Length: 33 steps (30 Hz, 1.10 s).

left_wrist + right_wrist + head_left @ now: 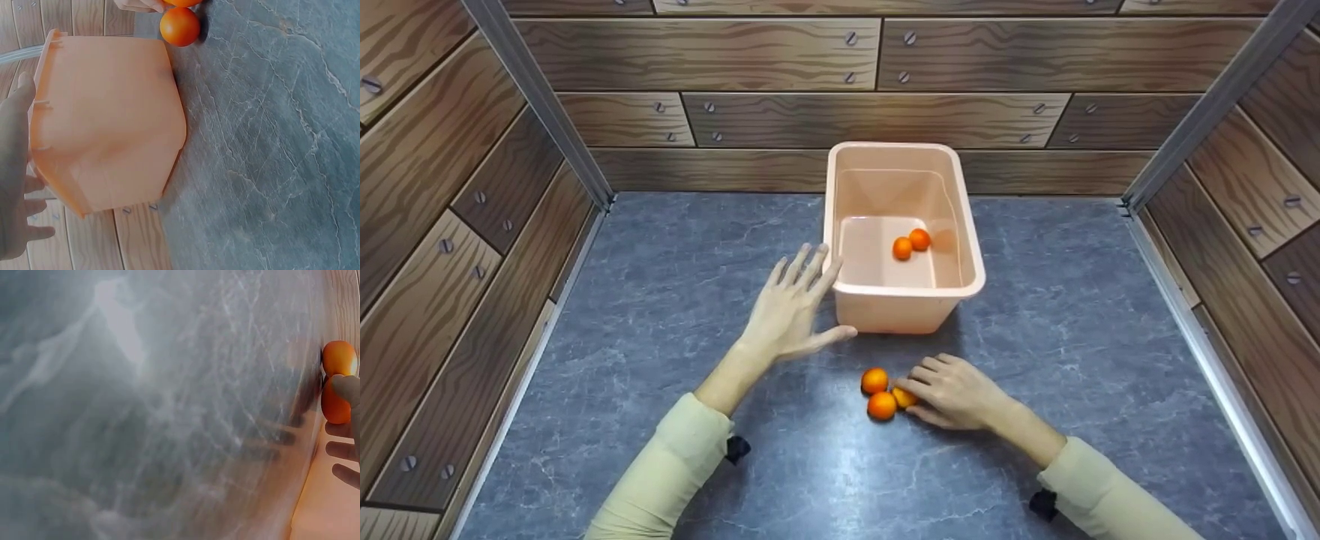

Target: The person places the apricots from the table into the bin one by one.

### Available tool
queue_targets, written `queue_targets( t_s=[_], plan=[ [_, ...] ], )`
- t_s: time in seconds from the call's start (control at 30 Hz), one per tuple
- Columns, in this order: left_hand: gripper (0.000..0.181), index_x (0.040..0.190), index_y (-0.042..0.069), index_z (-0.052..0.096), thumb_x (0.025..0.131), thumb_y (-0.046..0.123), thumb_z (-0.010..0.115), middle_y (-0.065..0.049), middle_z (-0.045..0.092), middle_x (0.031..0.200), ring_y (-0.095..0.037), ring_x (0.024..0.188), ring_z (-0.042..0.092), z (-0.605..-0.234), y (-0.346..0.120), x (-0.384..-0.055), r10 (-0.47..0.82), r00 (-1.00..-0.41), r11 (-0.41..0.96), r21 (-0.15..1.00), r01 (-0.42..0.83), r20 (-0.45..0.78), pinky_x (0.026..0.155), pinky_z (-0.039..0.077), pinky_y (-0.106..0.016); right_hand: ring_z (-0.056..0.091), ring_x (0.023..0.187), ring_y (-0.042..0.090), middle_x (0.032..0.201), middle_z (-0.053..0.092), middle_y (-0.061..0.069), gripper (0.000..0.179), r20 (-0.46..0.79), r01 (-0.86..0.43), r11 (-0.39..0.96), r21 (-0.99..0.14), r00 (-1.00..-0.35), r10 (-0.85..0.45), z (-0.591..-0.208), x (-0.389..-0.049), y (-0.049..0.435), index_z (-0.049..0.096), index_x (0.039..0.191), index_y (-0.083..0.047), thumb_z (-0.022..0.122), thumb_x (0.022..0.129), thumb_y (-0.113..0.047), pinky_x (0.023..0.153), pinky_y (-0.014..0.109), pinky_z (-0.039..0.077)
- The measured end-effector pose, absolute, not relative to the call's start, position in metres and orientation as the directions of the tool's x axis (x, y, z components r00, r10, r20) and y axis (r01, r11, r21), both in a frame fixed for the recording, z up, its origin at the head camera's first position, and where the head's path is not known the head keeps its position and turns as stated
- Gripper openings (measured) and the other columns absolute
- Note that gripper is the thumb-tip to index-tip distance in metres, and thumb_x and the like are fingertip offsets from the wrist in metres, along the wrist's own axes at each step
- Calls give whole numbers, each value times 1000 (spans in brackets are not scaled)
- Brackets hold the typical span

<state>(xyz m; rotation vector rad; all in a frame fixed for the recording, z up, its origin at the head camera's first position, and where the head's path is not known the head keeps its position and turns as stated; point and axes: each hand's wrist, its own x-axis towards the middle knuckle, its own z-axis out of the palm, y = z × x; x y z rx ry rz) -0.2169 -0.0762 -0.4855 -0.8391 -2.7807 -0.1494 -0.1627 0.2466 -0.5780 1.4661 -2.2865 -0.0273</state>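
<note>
The peach-coloured plastic tub [885, 311] has two mandarins [902, 248] lying on its floor. My left hand [787, 311] is spread at the tub's near left corner, fingers straight beside the rim; whether they touch it is unclear. In front of the tub, my right hand [956, 394] curls its fingers and thumb around a mandarin [904, 397], partly hidden by them. Two more mandarins, one farther [874, 380] and one nearer [882, 406], lie just left of it on the floor. In the right wrist view, the thumb lies against a mandarin [336, 405].
A grey marble-patterned surface [675, 255] lies under everything. Wood-patterned panels [780, 56] stand behind and at both sides, with metal strips [1200, 322] along their edges. The tub stands close to the back panel.
</note>
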Motion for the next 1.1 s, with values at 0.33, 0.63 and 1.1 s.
queue_targets(
  t_s=[0.33, 0.63, 1.1],
  plan=[
    [109, 171, 22, 19, 89, 87, 48, -12, 23, 177, -37, 164, 26, -485, -76, -217, 536, -805, 826, 39, 562, 255, 129, 31, -58, 70, 92, 19, 100, 78, -3, 46, 332, -849, 472, 239, -385, -861, -560, -161, 249, 75, 126, -19, 81, 89, -45, 81, 36, 59],
    [109, 171, 22, 19, 89, 87, 49, -12, 22, 178, -36, 164, 26, -487, -76, -217, 531, -806, 828, 44, 560, 260, 128, 32, -59, 71, 92, 20, 103, 79, -1, 49, 411, -840, 473, 267, -344, -844, -541, -167, 248, 76, 124, -16, 85, 84, -43, 79, 35, 59],
    [109, 171, 22, 20, 89, 87, 49, -12, 23, 177, -37, 164, 26, -486, -77, -217, 531, -809, 830, 37, 557, 252, 128, 33, -59, 72, 94, 22, 106, 81, 1, 49, 455, -831, 463, 309, -298, -839, -508, -173, 245, 76, 127, -15, 82, 88, -43, 81, 36, 60]
  ],
)
